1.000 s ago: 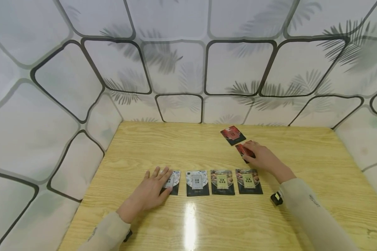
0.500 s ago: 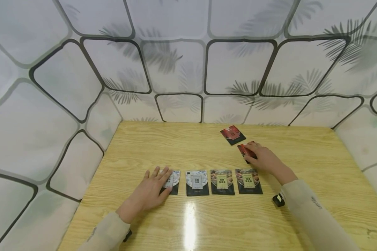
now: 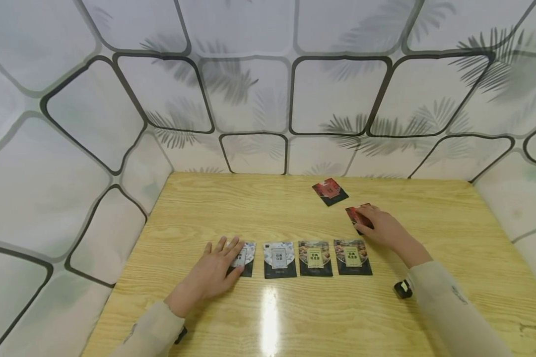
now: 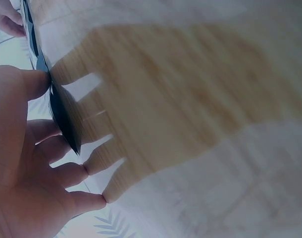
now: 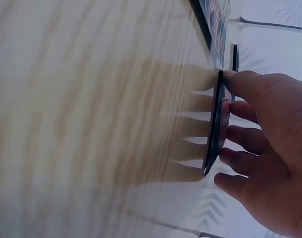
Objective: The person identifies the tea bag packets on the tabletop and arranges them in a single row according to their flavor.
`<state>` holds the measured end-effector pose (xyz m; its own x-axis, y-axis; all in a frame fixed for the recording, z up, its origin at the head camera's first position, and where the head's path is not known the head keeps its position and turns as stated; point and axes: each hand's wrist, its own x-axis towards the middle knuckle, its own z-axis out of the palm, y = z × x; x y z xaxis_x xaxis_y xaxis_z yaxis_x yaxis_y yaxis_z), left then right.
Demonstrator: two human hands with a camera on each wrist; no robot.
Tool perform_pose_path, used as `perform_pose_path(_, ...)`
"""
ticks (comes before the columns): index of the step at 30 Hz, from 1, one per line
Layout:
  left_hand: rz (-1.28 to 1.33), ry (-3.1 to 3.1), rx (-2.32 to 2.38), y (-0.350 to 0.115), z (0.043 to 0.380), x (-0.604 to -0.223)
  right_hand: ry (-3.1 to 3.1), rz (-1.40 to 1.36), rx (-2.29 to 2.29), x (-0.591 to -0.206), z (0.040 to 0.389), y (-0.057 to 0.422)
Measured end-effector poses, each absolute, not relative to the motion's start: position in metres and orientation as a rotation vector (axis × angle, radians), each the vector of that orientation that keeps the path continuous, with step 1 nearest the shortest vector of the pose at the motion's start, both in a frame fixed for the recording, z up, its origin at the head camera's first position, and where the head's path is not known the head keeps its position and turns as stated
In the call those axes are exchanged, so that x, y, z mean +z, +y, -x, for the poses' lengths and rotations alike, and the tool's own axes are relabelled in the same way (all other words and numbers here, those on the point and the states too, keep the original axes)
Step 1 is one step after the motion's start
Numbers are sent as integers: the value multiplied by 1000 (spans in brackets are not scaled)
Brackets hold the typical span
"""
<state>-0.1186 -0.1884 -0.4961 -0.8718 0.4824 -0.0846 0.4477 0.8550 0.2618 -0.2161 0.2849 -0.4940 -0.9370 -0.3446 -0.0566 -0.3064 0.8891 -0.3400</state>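
My left hand lies flat, fingers spread, over a white-and-black sachet at the left end of a row; its fingers hide part of it. To the right in the row lie another white-and-black sachet and two with yellow labels, one in the middle and one at the right end. Behind that end, my right hand rests its fingertips on a red-and-black sachet, partly covering it. In the right wrist view, this sachet lies flat under extended fingers. A second red sachet lies behind it, tilted.
The wooden table meets a patterned wall covering at its back edge and sides. A black device sits at the right cuff. A bright reflection crosses the table front.
My right hand has slid the nearer red sachet a little to the right and toward me, widening its gap from the other red one. The left hand stays in place.
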Motion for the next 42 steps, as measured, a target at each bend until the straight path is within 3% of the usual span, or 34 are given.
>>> perform_pose_path(42, -712, 2871, 342, -188, 118, -495, 3002, 401, -340, -486, 149, 301)
